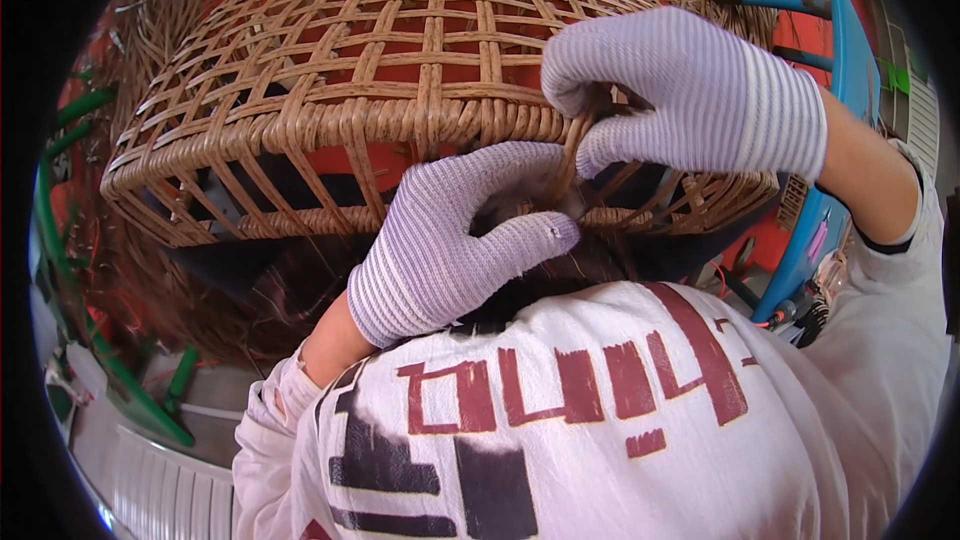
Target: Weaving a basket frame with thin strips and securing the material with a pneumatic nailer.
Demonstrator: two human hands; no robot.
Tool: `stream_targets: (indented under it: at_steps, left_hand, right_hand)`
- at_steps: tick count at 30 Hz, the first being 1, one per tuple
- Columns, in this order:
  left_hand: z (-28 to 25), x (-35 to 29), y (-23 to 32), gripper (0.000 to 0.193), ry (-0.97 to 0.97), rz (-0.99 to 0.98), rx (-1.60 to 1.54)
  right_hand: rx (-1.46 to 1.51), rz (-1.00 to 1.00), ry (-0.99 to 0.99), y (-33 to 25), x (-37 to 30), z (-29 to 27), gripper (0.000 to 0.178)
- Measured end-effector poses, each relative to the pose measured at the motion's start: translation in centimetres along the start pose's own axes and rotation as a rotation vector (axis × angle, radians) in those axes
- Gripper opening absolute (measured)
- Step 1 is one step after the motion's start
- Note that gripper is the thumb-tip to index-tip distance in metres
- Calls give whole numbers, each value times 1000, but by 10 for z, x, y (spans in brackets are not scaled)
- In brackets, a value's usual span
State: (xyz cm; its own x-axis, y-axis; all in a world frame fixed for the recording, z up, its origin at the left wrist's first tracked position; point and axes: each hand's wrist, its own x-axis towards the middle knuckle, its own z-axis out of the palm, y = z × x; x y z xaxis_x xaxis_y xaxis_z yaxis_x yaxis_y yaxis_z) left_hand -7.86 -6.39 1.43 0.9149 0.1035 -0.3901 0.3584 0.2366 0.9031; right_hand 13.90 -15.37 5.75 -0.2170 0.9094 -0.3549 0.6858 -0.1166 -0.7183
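Observation:
A woven rattan frame (435, 50) lies across my lap, with an open grid and a thick wrapped edge facing me. My right hand (660, 90), in a white and lilac striped knit glove, is closed at this edge, pinching a rattan strip (570, 152) between thumb and fingers. Just below and to the left is my left hand (450, 240), gloved alike. Its fingers reach under the wrapped edge and its thumb stands apart from them. The strip passes close to those fingertips, which are shadowed and partly blurred.
Loose bundles of rattan strips (165, 20) hang or lie at the left, with more at the far right. Blue metal framing (850, 70) stands to my right, green framing (60, 230) to my left. Red surfaces show behind the weave.

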Motion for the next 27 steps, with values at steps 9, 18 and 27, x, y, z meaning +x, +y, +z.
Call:
stream_targets:
  at_steps: [9, 18, 27]
  left_hand:
    - [-2, -2, 5, 44, -62, -99, -142]
    - [-3, -1, 7, 43, -111, -148, -234]
    - [-7, 1, 5, 42, -94, -138, -228]
  right_hand:
    - [215, 234, -67, 15, 25, 10, 35]
    - [389, 329, -6, 12, 22, 21, 33]
    - [382, 152, -395, 30, 15, -12, 33]
